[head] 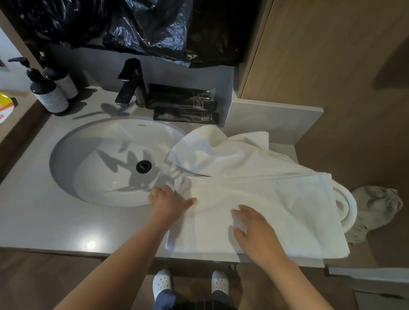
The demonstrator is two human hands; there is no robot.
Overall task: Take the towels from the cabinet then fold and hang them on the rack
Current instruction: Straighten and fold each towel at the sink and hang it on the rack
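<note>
Right hand (pixel 252 225) lies flat on the towel (pixel 291 204), fingers straight and a little spread, pressing the top layer down near the front edge. Left hand (pixel 169 199) sits at the towel's left edge, just beside the sink (pixel 64 171). Its thumb rests on the cloth pointing right and its fingers bend down at the edge; whether they pinch the cloth cannot be told.

The towel lies on the counter (pixel 36 223) to the right of the sink, folded into a broad rectangle. A second towel (pixel 222 154) lies rumpled behind it, one corner drooping over the sink's rim. No rack is in view.

The towel looks like thick white terry, so it is probably soft, light and limp, with a nap that grips rather than slips. It should crease where pressed but will likely sag once lifted, and its layers may slide apart. A flat palm suits smoothing it. For the next fold or the carry, the best hold is probably at two corners of one edge, pinched through every layer.
</note>
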